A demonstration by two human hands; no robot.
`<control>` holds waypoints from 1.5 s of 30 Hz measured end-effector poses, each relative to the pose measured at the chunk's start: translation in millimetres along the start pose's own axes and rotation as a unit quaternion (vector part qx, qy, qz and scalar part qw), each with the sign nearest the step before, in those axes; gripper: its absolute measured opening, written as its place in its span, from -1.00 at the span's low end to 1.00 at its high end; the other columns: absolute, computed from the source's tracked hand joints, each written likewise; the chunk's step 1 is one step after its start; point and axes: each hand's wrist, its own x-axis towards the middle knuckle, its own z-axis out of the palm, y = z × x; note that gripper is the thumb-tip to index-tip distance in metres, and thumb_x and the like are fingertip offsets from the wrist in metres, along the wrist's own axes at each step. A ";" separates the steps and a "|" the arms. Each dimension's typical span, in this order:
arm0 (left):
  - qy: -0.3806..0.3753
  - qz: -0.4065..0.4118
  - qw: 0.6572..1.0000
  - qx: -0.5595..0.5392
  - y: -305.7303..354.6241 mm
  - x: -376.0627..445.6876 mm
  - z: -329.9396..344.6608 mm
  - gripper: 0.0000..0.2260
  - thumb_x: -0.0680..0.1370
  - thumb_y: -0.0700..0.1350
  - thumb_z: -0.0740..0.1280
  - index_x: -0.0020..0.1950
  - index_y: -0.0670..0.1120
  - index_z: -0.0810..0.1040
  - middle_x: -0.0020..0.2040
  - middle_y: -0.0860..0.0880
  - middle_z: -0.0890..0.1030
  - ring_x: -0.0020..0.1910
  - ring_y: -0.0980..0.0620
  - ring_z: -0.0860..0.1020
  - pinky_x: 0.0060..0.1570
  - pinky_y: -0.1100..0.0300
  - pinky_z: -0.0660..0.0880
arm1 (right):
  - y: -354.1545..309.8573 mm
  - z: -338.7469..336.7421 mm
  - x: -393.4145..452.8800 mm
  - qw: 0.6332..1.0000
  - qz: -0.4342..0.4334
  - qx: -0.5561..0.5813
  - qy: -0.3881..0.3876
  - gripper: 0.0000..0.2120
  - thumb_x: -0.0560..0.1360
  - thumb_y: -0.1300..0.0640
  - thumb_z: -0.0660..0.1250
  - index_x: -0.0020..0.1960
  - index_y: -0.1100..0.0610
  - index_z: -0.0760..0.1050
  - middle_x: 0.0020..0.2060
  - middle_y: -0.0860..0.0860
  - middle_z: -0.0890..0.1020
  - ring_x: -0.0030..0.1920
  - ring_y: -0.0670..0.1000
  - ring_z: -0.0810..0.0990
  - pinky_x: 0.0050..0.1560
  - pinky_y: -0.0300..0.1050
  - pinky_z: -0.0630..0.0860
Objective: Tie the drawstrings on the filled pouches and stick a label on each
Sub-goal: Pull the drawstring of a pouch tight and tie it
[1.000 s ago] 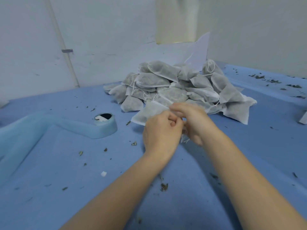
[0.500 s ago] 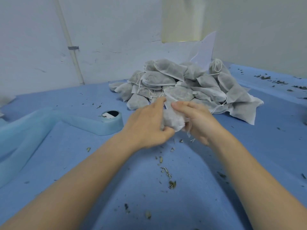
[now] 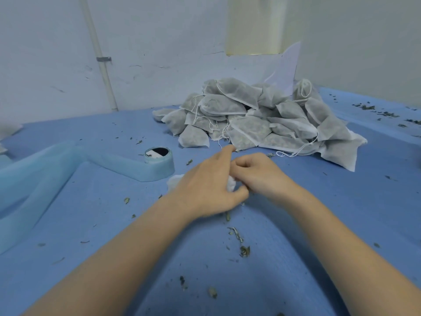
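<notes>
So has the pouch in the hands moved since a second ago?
Yes. The pouch has come down toward the person, away from the pile, and is now mostly hidden under the left hand.

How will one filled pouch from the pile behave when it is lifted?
A pouch in the pile probably sags: the thin fabric bulges around loose filling. It looks light. Its loose drawstrings may snag neighbours.
</notes>
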 end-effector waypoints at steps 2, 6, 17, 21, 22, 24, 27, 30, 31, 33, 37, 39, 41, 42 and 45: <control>0.017 -0.016 0.999 -0.023 -1.1 3.3 2.9 -0.41 0.49 0.05 0.25 0.46 -0.02 0.12 0.17 0.00 0.52 0.15 -0.02 0.49 -0.05 0.19 0.35 | 1.0 1.4 0.5 1.000 -0.007 0.007 0.011 -0.70 0.44 0.06 0.32 -0.32 0.27 0.48 -0.51 -0.03 0.39 -0.51 -0.12 0.26 -0.42 -0.19 0.20; 0.045 -0.033 0.998 -0.007 -11.2 2.8 -1.4 -0.53 0.54 0.20 0.19 0.37 0.02 0.24 -0.18 0.09 0.49 -0.05 -0.01 0.50 -0.23 0.16 0.32 | 2.2 -3.4 5.5 0.996 0.019 0.043 0.072 -0.80 0.49 0.09 0.29 -0.31 0.02 0.51 -0.53 -0.17 0.49 -0.46 -0.14 0.37 -0.39 -0.21 0.26; 0.073 -0.078 0.989 -0.099 -28.7 1.9 -10.7 -0.86 0.60 -0.05 0.19 -0.11 -0.01 0.49 -0.17 0.07 0.61 -0.18 0.05 0.55 -0.07 0.07 0.48 | -1.9 -10.8 4.8 0.985 0.080 0.127 0.088 -0.64 0.47 0.11 0.24 -0.51 0.06 0.40 -0.58 -0.10 0.24 -0.51 -0.06 0.10 -0.56 -0.27 0.08; 0.126 -0.114 0.956 -0.239 -29.5 2.2 -5.6 -0.83 0.57 -0.13 0.25 -0.19 0.09 0.44 -0.32 0.17 0.60 -0.44 0.29 0.47 -0.32 0.40 0.40 | -5.5 3.3 6.8 0.890 0.099 0.445 0.016 -0.70 0.49 0.21 0.11 -0.32 0.18 0.53 -0.55 -0.11 0.17 -0.49 -0.10 0.00 -0.61 -0.30 -0.04; 0.129 -0.114 0.954 -0.247 -29.5 2.0 -4.8 -0.84 0.57 -0.12 0.25 -0.19 0.08 0.44 -0.33 0.17 0.60 -0.45 0.29 0.46 -0.36 0.44 0.37 | -5.2 7.0 6.9 0.872 0.091 0.481 0.004 -0.70 0.49 0.23 0.10 -0.23 0.19 0.58 -0.55 -0.11 0.18 -0.47 -0.10 -0.01 -0.61 -0.31 -0.04; 0.119 -0.121 0.950 -0.263 -30.4 1.2 -3.4 -0.89 0.57 -0.08 0.26 -0.16 0.06 0.46 -0.34 0.17 0.60 -0.45 0.27 0.48 -0.35 0.44 0.37 | -5.2 14.1 6.8 0.862 0.074 0.502 -0.016 -0.68 0.49 0.26 0.07 -0.04 0.17 0.61 -0.53 -0.10 0.22 -0.45 -0.09 0.00 -0.60 -0.32 -0.03; 0.133 -0.143 0.933 -0.302 -31.6 -0.2 -1.5 -0.91 0.55 -0.06 0.30 -0.15 0.01 0.47 -0.32 0.16 0.62 -0.37 0.20 0.52 -0.18 0.27 0.47 | -5.3 19.0 8.0 0.891 0.064 0.448 -0.030 -0.61 0.50 0.29 0.06 0.10 0.06 0.60 -0.49 -0.08 0.30 -0.47 -0.10 0.06 -0.59 -0.32 0.01; 0.163 -0.145 0.939 -0.267 -30.0 -3.1 -0.5 -0.89 0.52 -0.02 0.33 -0.16 -0.02 0.51 -0.23 0.13 0.63 -0.21 0.20 0.51 -0.16 0.36 0.37 | -7.4 20.7 5.9 0.949 0.063 0.307 -0.036 -0.53 0.49 0.30 0.08 0.17 -0.11 0.59 -0.46 -0.05 0.35 -0.49 -0.09 0.13 -0.57 -0.30 0.08; 0.170 -0.147 0.940 -0.256 -29.1 -4.3 -0.5 -0.89 0.52 -0.01 0.33 -0.16 -0.02 0.53 -0.21 0.12 0.64 -0.18 0.21 0.51 -0.18 0.41 0.34 | -8.1 21.7 4.7 0.964 0.062 0.257 -0.041 -0.50 0.47 0.29 0.09 0.19 -0.16 0.57 -0.45 -0.04 0.37 -0.49 -0.09 0.15 -0.58 -0.31 0.12; 0.174 -0.153 0.938 -0.258 -28.0 -5.3 -0.9 -0.87 0.51 0.00 0.35 -0.16 -0.03 0.56 -0.20 0.12 0.64 -0.15 0.22 0.52 -0.18 0.46 0.33 | -10.2 25.1 2.9 0.979 0.059 0.190 -0.042 -0.50 0.48 0.26 0.12 0.21 -0.23 0.54 -0.47 -0.06 0.39 -0.51 -0.10 0.19 -0.57 -0.32 0.18; 0.167 -0.180 0.924 -0.294 -26.3 -4.3 -2.3 -0.87 0.50 -0.03 0.37 -0.17 -0.06 0.59 -0.21 0.08 0.65 -0.09 0.13 0.57 -0.06 0.29 0.41 | -11.1 29.4 2.5 0.994 0.032 0.103 -0.002 -0.55 0.54 0.21 0.15 0.25 -0.25 0.50 -0.52 -0.12 0.41 -0.51 -0.13 0.26 -0.54 -0.33 0.22; 0.176 -0.189 0.922 -0.288 -25.5 -4.3 -3.4 -0.86 0.52 -0.04 0.35 -0.21 -0.04 0.60 -0.27 0.13 0.62 -0.12 0.14 0.56 -0.10 0.34 0.39 | -11.1 30.9 3.2 0.997 0.024 0.068 0.014 -0.55 0.55 0.22 0.15 0.25 -0.25 0.51 -0.52 -0.15 0.44 -0.44 -0.08 0.28 -0.49 -0.31 0.25; 0.181 -0.194 0.922 -0.283 -24.7 -4.1 -3.7 -0.83 0.55 -0.04 0.31 -0.21 -0.03 0.60 -0.30 0.16 0.60 -0.13 0.15 0.56 -0.10 0.31 0.39 | -12.1 31.9 3.2 0.999 0.013 0.037 0.038 -0.58 0.54 0.21 0.16 0.21 -0.23 0.54 -0.53 -0.17 0.47 -0.44 -0.08 0.31 -0.46 -0.31 0.28; 0.183 -0.197 0.921 -0.281 -24.2 -4.0 -3.6 -0.82 0.56 -0.04 0.30 -0.20 -0.04 0.61 -0.30 0.16 0.60 -0.13 0.14 0.56 -0.09 0.28 0.39 | -12.2 32.6 3.5 0.998 0.004 0.021 0.058 -0.62 0.52 0.20 0.18 0.16 -0.20 0.56 -0.54 -0.17 0.48 -0.47 -0.12 0.34 -0.46 -0.35 0.29; 0.187 -0.212 0.916 -0.285 -24.1 -2.9 -2.8 -0.81 0.57 -0.05 0.28 -0.21 -0.05 0.60 -0.28 0.13 0.61 -0.12 0.08 0.57 -0.05 0.20 0.41 | -11.4 35.9 4.6 0.992 -0.025 -0.002 0.123 -0.86 0.49 0.16 0.28 -0.03 -0.07 0.50 -0.56 -0.15 0.51 -0.51 -0.22 0.41 -0.45 -0.45 0.30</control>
